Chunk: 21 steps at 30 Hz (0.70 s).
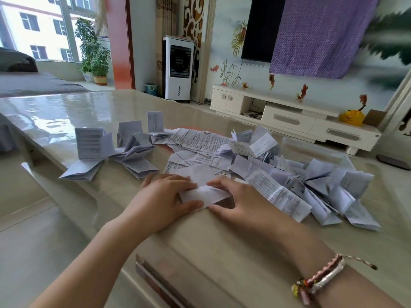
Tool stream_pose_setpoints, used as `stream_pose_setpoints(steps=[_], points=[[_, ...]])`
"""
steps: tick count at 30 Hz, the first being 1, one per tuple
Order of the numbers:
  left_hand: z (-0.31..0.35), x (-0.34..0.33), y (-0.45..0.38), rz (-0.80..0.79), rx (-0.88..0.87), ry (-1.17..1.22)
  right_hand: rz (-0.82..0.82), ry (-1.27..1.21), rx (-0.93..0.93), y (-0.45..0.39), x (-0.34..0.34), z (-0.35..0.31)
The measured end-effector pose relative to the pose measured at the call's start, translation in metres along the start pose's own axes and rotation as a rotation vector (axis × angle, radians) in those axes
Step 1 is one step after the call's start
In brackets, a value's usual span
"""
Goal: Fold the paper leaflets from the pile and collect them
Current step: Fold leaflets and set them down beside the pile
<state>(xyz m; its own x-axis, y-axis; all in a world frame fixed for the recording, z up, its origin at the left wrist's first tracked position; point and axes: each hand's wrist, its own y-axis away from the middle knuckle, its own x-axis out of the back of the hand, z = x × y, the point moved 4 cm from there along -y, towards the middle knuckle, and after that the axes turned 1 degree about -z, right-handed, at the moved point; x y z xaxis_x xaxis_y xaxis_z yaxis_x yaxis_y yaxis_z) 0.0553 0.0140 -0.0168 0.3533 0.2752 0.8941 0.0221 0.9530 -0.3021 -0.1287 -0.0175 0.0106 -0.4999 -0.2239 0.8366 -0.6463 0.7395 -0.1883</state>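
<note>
One leaflet (203, 194) is pinched mid-fold by the left hand (160, 196) and right hand (240, 201); a few folded leaflets (115, 147) are set aside, a large pile (289, 174) is left.

Bench (93, 112): glossy, smooth, pale stone look, mirrors the window. Leaflets (278, 181): thin matt white paper, fine print, creased. Leaflet (200, 194) under hands: same matt paper, blank side up. Folded stack (93, 143): paper, sharp creases. Bracelets (320, 278): braided cord, one with a silvery sheen. Fan unit (178, 67): white plastic, smooth. Cloth (320, 34): purple, matt, finely patterned. Cabinet (289, 116): cream, smooth, slight sheen.
</note>
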Motion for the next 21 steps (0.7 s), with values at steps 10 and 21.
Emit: stream_pose_setpoints(steps=[10, 21], points=[[-0.005, 0.003, -0.003, 0.063, 0.024, 0.334, 0.122, -0.006, 0.035, -0.004, 0.007, 0.0], [-0.002, 0.003, 0.001, 0.157, -0.007, 0.266, 0.058, -0.14, 0.001, -0.003, 0.007, 0.007]])
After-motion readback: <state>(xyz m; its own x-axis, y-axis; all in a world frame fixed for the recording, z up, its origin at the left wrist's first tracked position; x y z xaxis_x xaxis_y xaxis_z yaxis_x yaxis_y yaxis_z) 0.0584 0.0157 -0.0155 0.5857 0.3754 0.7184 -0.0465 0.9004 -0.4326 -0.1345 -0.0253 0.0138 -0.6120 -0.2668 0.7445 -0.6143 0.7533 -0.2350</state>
